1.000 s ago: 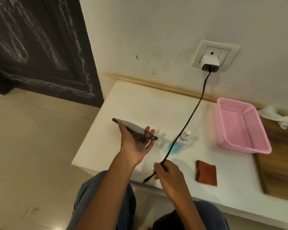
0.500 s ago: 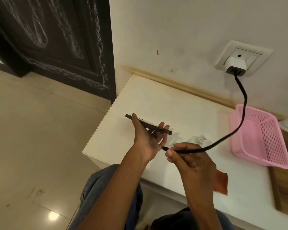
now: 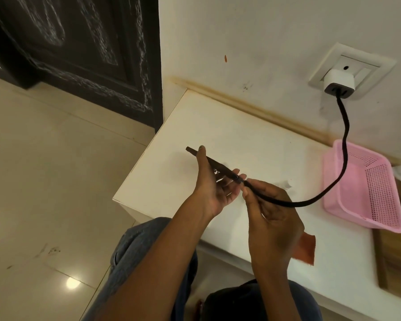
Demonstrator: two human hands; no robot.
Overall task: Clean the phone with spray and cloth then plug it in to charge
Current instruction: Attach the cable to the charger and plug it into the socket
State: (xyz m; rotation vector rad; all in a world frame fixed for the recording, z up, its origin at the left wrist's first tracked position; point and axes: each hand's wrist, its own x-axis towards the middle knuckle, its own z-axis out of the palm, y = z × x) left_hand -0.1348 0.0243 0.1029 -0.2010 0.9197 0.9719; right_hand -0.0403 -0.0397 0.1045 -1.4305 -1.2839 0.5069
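Phone point(image 3: 214, 165) is being held edge-on above the near left part of the white table point(image 3: 252, 140), its bottom end pointing toward the person's right, and that pose seems chosen so the charging port is facing the incoming connector. The left hand point(image 3: 214, 188) is cradling it from underneath, thumb running up along the near edge and fingers curling round the far side, which is keeping the thin body steady against a push from the end. The right hand point(image 3: 267, 209) is pinching the black cable point(image 3: 310, 201) just behind its tip, fingers bunched close to the connector so the limp cord is behaving like a stiff stem. The tip is meeting the phone's end; whether it is fully seated cannot be told, since fingers and blur are covering the joint. From there the cable is sagging in a loose curve past the pink basket point(image 3: 366, 193) and rising to the white adapter point(image 3: 338, 85) sitting in the wall socket point(image 3: 357, 63), so slack is leaving the plug free of tug. A brown cloth point(image 3: 307, 250) is lying flat on the table, partly hidden behind the right wrist, set aside, which suggests the wiping is over and only the plugging-in is remaining. The spray bottle is not plainly showing here.
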